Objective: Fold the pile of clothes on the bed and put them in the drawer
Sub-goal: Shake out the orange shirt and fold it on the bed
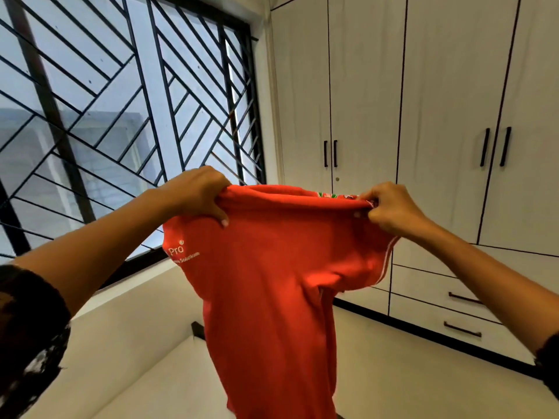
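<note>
A person's left hand (196, 193) and right hand (390, 208) each grip the top edge of a red polo shirt (272, 282), holding it up in mid-air so it hangs lengthwise between them. Behind stand white wardrobe doors (438, 116) above closed drawers (453, 313), beside a window with a black metal grille (121, 116).

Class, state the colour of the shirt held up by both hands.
Red-orange shirt with white lettering, head view.

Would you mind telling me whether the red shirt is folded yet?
Unfolded: the red shirt hangs loose, held up by the left hand and right hand.
</note>
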Tool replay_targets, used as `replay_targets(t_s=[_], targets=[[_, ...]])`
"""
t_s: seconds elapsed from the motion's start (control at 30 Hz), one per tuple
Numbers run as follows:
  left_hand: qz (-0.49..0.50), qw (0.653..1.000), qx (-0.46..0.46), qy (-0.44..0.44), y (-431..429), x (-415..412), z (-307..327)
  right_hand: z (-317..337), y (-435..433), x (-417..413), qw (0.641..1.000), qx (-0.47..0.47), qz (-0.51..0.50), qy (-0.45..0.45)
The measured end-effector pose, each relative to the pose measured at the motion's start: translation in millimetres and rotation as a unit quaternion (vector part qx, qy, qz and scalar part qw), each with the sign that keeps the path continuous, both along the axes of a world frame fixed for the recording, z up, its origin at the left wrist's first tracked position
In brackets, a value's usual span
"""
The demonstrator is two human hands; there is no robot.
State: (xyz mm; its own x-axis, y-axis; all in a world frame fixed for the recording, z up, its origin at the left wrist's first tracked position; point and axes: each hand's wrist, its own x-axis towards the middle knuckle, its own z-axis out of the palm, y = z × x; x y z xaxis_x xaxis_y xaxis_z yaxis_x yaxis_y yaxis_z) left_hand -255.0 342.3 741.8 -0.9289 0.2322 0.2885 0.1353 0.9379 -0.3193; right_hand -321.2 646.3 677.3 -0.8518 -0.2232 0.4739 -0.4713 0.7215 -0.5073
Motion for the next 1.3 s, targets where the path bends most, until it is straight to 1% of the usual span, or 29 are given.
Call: replay_targets(t_s=[0.17, 0.23, 0.33, 0.43, 0.53, 0.67, 0.73, 0.87, 0.97, 1.03, 1.13, 1.23, 1.3], targets=[[0.069, 0.997, -0.020, -0.040, -36, 13, -12, -7, -26, 12, 1.000, 0.010, 0.001, 0.005], [0.077, 0.996, -0.033, -0.042, -51, 17, -22, -18, -38, 17, 1.000, 0.012, -0.002, 0.004], [0.061, 0.997, -0.044, -0.034, -72, 18, -43, -44, -56, 22, 1.000, 0.016, -0.019, -0.005], [0.044, 0.997, -0.060, -0.008, -88, 11, -66, -72, -74, 19, 0.998, 0.044, -0.044, -0.005], [0.066, 0.995, -0.077, 0.020, -98, 0, -90, -94, -90, 9, 0.995, 0.069, -0.067, -0.013], [0.077, 0.994, -0.047, 0.070, -104, -18, -107, -111, -103, -8, 0.990, 0.085, -0.111, 0.032], [0.074, 0.991, -0.051, 0.097, -102, -27, -112, -118, -102, -15, 0.986, 0.099, -0.120, 0.060], [0.045, 0.988, -0.058, 0.139, -91, -39, -114, -121, -88, -14, 0.981, 0.107, -0.137, 0.085], [0.021, 0.983, -0.039, 0.175, -85, -36, -121, -122, -77, 1, 0.978, 0.118, -0.140, 0.101], [0.007, 0.981, -0.026, 0.192, -85, -26, -132, -129, -73, 16, 0.979, 0.114, -0.131, 0.106], [-0.021, 0.979, -0.019, 0.204, -94, -1, -169, -158, -72, 49, 0.983, 0.119, -0.099, 0.100], [-0.053, 0.983, 0.004, 0.175, -115, 33, -223, -205, -77, 91, 0.987, 0.137, -0.042, 0.074], [-0.095, 0.986, 0.014, 0.136, -135, 59, -266, -244, -80, 117, 0.990, 0.136, 0.025, 0.039]])
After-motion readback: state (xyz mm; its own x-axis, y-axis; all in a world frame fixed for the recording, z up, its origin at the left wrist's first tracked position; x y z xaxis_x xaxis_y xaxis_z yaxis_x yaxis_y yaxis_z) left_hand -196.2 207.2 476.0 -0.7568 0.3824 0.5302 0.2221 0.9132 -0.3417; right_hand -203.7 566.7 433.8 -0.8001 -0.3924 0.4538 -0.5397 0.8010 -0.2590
